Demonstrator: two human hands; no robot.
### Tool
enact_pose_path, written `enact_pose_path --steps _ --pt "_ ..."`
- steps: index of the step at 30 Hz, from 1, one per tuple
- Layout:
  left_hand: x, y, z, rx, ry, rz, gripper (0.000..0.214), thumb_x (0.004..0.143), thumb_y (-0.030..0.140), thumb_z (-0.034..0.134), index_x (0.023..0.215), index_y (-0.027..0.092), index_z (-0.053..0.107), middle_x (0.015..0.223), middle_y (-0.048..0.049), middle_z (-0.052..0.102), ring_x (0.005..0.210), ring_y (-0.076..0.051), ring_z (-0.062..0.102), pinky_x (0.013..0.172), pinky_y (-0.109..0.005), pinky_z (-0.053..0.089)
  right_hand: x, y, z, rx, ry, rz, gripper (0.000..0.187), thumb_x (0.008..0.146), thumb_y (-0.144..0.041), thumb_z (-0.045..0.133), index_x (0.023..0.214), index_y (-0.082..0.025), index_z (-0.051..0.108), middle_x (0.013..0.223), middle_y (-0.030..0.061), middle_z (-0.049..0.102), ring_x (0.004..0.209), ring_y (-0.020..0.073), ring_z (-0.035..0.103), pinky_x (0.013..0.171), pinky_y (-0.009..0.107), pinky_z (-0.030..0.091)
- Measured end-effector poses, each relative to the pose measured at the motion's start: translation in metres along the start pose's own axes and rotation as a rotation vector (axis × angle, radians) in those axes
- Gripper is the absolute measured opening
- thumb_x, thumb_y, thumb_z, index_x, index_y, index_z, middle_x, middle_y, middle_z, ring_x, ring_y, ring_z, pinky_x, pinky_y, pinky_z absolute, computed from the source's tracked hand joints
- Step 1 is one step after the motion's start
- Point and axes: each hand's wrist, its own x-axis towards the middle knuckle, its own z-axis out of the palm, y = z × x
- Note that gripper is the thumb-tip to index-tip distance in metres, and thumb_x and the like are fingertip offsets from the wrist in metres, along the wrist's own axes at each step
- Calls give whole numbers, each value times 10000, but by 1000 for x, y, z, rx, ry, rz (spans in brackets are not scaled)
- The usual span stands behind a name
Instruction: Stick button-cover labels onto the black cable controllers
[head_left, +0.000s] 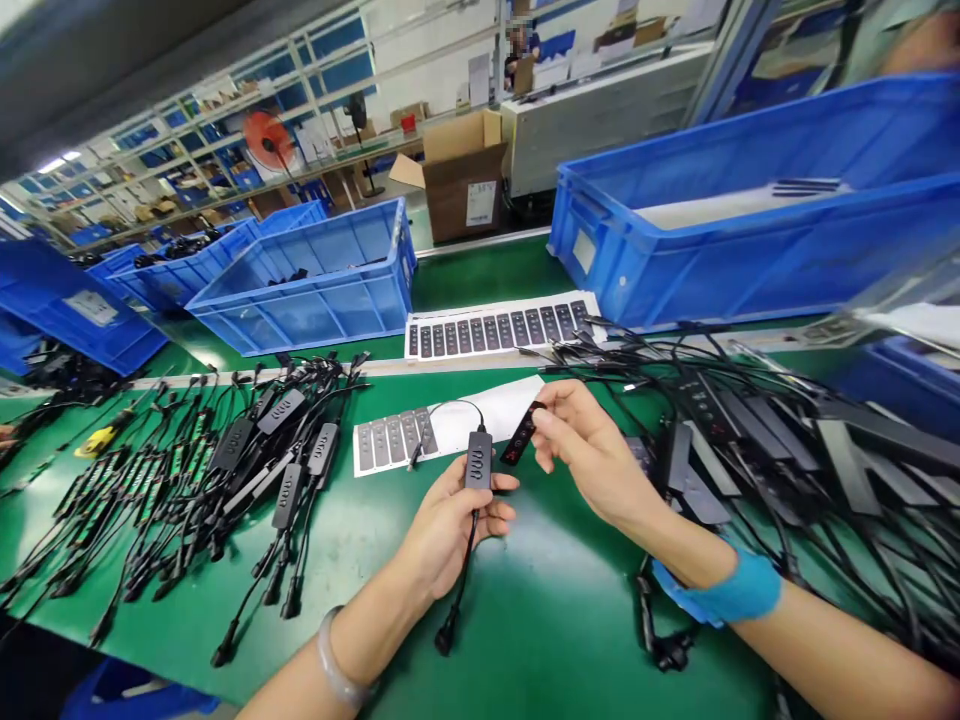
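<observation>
My left hand (457, 520) grips a small black control box (478, 462) with a cable at each end; three raised loops show on its face. Pinched in my right hand (581, 445) is a dark label strip (522, 434) with small printed marks, held just right of the box and apart from it. Behind them lies a white backing sheet (487, 405) with several grey labels (394, 440) on its left part. A cable of the box arches over this sheet. Farther back, another sheet (499, 328) carries a row of dark labels.
Many cabled black boxes (287, 495) cover the green table (525, 600) at left. A heap of cabled controllers (712, 440) lies at right. Blue bins (315, 305) and a larger blue bin (750, 265) stand behind, with a cardboard box (463, 185) between them.
</observation>
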Motion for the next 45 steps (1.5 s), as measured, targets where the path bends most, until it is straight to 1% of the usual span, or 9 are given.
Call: enact_pose_path --steps 3,6,9,13,17,20,27,39,45 --pt "-3 -2 -5 37 -107 -5 488 717 96 644 1190 161 541 1097 -97 655 722 -107 627 648 -220 478 -5 3 4 -22 -58 61 233 844 -391 637 917 -229 488 748 -50 455 488 59 420 396 175 389" --pt "-4 -4 -7 74 -166 22 576 743 110 699 1275 213 503 1128 -90 648 801 -145 665 687 -237 489 -9 2 8 -25 -103 104 237 820 -376 666 911 -217 516 735 -44 472 500 63 429 402 171 402" --pt "-6 -4 -5 69 -201 18 640 744 137 742 1316 227 471 1102 -99 667 883 -211 690 753 -289 514 -13 -1 11 -30 -138 133 223 803 -353 684 907 -207 550 691 -46 451 529 77 454 412 163 427" --pt "-9 -4 -2 77 -240 21 650 771 151 736 1351 194 445 1022 -107 697 911 -233 695 815 -333 530 -16 -3 12 -59 -152 185 220 796 -333 687 922 -200 566 705 -37 445 562 89 486 426 170 480" --pt "-9 -4 -2 92 -236 28 605 781 147 728 1329 176 473 1004 -105 706 927 -238 697 837 -343 541 -17 -6 11 -94 -148 129 184 801 -289 681 920 -190 580 697 -31 461 572 92 479 442 169 480" --pt "-6 -4 -3 89 -224 20 629 776 136 730 1343 179 461 998 -100 712 934 -244 699 840 -346 548 -18 -6 11 -107 -149 83 150 805 -246 672 917 -187 591 693 -30 468 584 89 470 458 159 462" --pt "-5 -5 -4 88 -231 22 642 786 118 714 1365 184 444 1001 -92 715 944 -233 700 854 -330 549 -19 -4 11 -127 -148 90 151 799 -236 665 923 -182 598 703 -26 460 604 98 480 463 168 469" --pt "-4 -7 -4 89 -229 25 649 785 130 719 1367 177 437 977 -85 717 953 -239 696 874 -352 543 -18 -4 13 -150 -130 92 136 797 -232 661 907 -183 600 697 -27 474 600 99 491 443 160 449" --pt "-4 -8 -3 107 -223 31 682 779 164 727 1385 155 415 1007 -112 715 982 -261 684 902 -386 522 -18 -1 13 -160 -117 94 141 792 -242 664 902 -180 600 700 -23 480 605 100 495 464 166 461"
